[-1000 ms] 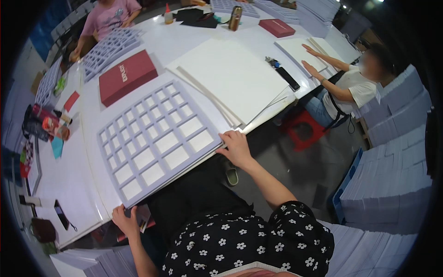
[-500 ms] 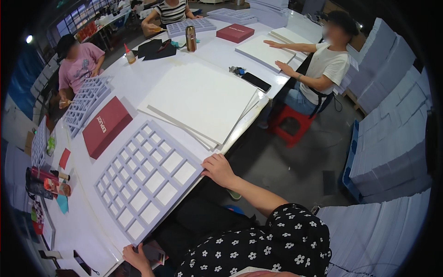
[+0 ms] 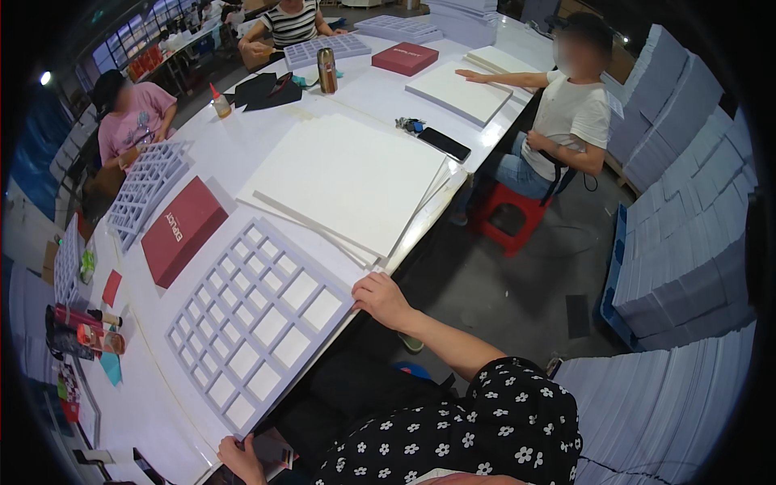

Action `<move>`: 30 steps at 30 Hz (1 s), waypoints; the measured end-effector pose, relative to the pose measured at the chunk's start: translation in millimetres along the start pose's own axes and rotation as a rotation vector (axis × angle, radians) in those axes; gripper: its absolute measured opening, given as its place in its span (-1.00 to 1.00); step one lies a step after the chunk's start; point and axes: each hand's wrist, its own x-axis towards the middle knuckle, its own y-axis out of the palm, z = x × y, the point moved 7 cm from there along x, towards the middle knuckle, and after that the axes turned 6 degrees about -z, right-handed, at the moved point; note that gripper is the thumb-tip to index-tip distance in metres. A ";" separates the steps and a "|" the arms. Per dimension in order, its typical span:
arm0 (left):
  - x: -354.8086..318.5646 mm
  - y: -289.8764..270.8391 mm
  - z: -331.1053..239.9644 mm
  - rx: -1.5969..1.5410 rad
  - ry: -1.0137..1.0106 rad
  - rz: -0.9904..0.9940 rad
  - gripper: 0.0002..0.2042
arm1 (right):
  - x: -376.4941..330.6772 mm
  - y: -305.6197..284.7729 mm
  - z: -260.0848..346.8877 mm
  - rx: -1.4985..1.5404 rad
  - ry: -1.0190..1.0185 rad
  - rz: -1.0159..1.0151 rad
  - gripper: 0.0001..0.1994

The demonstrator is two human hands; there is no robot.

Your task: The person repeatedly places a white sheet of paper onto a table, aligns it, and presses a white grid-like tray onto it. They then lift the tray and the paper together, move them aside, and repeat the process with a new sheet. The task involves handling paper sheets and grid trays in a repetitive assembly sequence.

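Observation:
A pale lilac compartment tray [image 3: 257,323], a grid of square openings with white bottoms, lies flat along the table's near edge. Its right corner is gripped by my right hand [image 3: 381,301], whose fingers are curled over the edge. At the near corner, my left hand [image 3: 241,461] pinches the tray's border between thumb and fingers, low in the view. The undersides of both grips are hidden. Just beyond the tray, a stack of large white boards [image 3: 339,178] lies slightly fanned. A dark red box [image 3: 184,230] rests to the tray's left.
Another grid [image 3: 147,190] leans near a co-worker in pink [image 3: 137,121]. A phone [image 3: 444,144], a metal can [image 3: 326,71] and a glue bottle [image 3: 220,103] stand or lie farther off. One co-worker sits on a red stool [image 3: 509,222]; stacked sheets [image 3: 687,234] rise at right.
Both my hands stay on the tray's corners, with the tray almost unmoved. The co-worker at right has drawn one hand back from the white board to the lap.

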 end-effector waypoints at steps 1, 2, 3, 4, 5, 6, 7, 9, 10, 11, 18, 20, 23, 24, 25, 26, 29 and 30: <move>-0.2 0.3 0.1 0.003 -0.014 0.005 -0.64 | 0.2 -1.3 0.5 0.001 0.002 -0.002 -0.76; 0.1 0.3 -0.5 0.005 -0.027 0.010 -0.65 | 0.2 -2.7 1.1 0.002 0.005 -0.004 -0.76; 0.3 0.2 -1.1 0.008 -0.040 0.015 -0.65 | 0.0 -4.2 2.0 0.005 0.002 -0.008 -0.77; -1.1 -2.2 -1.3 0.008 -0.049 0.013 -0.67 | 2.0 -5.0 4.4 0.013 -0.005 -0.011 -0.77; -2.9 -5.1 -1.4 0.009 -0.058 0.012 -0.69 | 3.9 -5.7 6.8 0.020 -0.013 -0.014 -0.77; -4.9 -6.9 -0.2 0.010 -0.068 0.011 -0.71 | 5.5 -6.4 9.0 0.034 -0.023 -0.006 -0.76; -7.5 -5.7 7.4 -0.006 -0.120 0.034 -0.74 | 7.3 -8.2 10.6 0.050 -0.034 0.002 -0.76; -6.8 0.5 25.1 -0.047 -0.214 0.088 -0.80 | 9.8 -17.2 5.2 0.037 -0.008 -0.033 -0.75; -2.6 2.5 32.4 -0.104 -0.258 0.070 -0.80 | 10.8 -25.3 -2.1 0.009 0.030 -0.076 -0.75; 2.1 4.4 40.5 -0.160 -0.302 0.053 -0.79 | 12.1 -33.8 -10.2 -0.020 0.067 -0.118 -0.75; 33.5 7.2 92.0 -0.218 -0.204 -0.265 -0.66 | 51.4 -28.3 -40.2 -0.622 0.090 0.019 -0.38; 35.0 20.6 109.2 -0.132 -0.225 -0.291 -0.68 | 49.6 -12.3 -45.0 -0.685 0.067 0.097 -0.38; 37.8 35.0 105.9 0.030 -0.254 -0.230 -0.72 | 45.7 -1.4 -56.8 -0.815 0.006 0.130 -0.44; 36.8 37.1 97.9 0.071 -0.240 -0.247 -0.73 | 43.7 -0.2 -61.5 -0.861 -0.022 0.127 -0.47; 34.7 33.2 91.6 0.120 -0.234 -0.271 -0.74 | 46.5 0.8 -62.4 -0.827 0.002 0.157 -0.52; 33.5 33.1 92.2 0.108 -0.223 -0.286 -0.75 | 48.9 1.5 -63.2 -0.794 0.024 0.188 -0.56; 30.9 29.9 92.2 0.088 -0.193 -0.327 -0.76 | 54.8 -2.5 -64.4 -0.694 0.074 0.254 -0.67; 30.4 28.6 90.2 0.090 -0.184 -0.338 -0.77 | 56.5 -4.1 -65.4 -0.662 0.087 0.272 -0.69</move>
